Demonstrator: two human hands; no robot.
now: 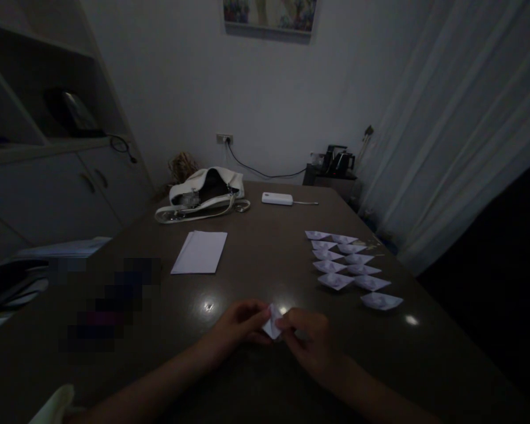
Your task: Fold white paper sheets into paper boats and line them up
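Note:
Between my two hands, above the near part of the table (265, 253), is a small white folded paper (272, 323), roughly diamond-shaped. The fingers and thumb of my left hand (241, 323) pinch its left side. My right hand (311, 338) grips its right edge between thumb and forefinger. Several folded paper boats (335, 281) stand in two columns to the right, with a single paper boat (381, 301) nearest me. A stack of white paper sheets (201, 252) lies to the left, beyond my left hand.
A white handbag (207, 191) with its strap lies at the back left. A white power bank (277, 199) with a short cable rests at the back. A blurred-out dark patch (110, 306) covers the left side. An electric kettle (342, 163) stands beyond the far right corner.

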